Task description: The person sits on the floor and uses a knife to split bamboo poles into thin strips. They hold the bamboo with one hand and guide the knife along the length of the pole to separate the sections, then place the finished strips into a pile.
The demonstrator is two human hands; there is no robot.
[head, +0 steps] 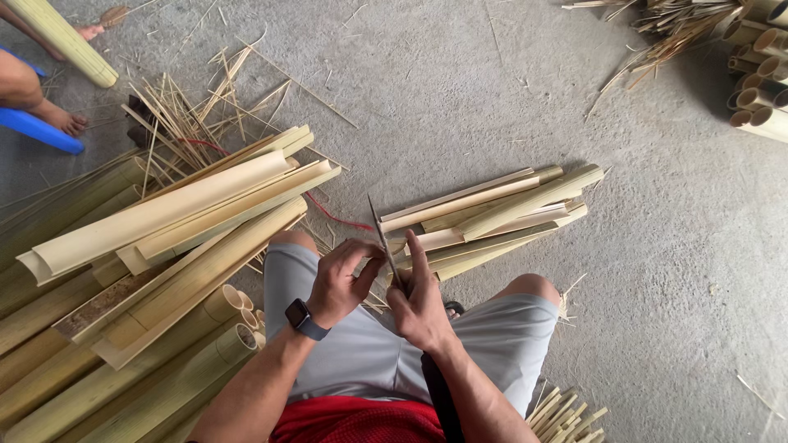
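Closest to the camera is the red waistband and grey shorts (369, 361) of the person sitting on the concrete floor (492, 98), knees apart. Just above that, bottom centre of the frame, both hands meet on one thin bamboo strip (382, 238). The left hand (341, 279) (the one with the dark wristwatch (305, 320)) has its fingers curled around the lower part of the strip. The right hand (419, 299) is closed on what looks like a knife handle, index finger stretched along it, though I can't make out the blade clearly. The strip's long axis runs up and slightly left from the hands, away from the body, its tip pointing at centre frame. Both hands touch it, the left a little higher.

Split bamboo slats (492, 213) lie just beyond the knees, right of centre. Big half-round bamboo pieces (164, 238) fill the left side, and round bamboo tubes (759, 74) sit upper right.
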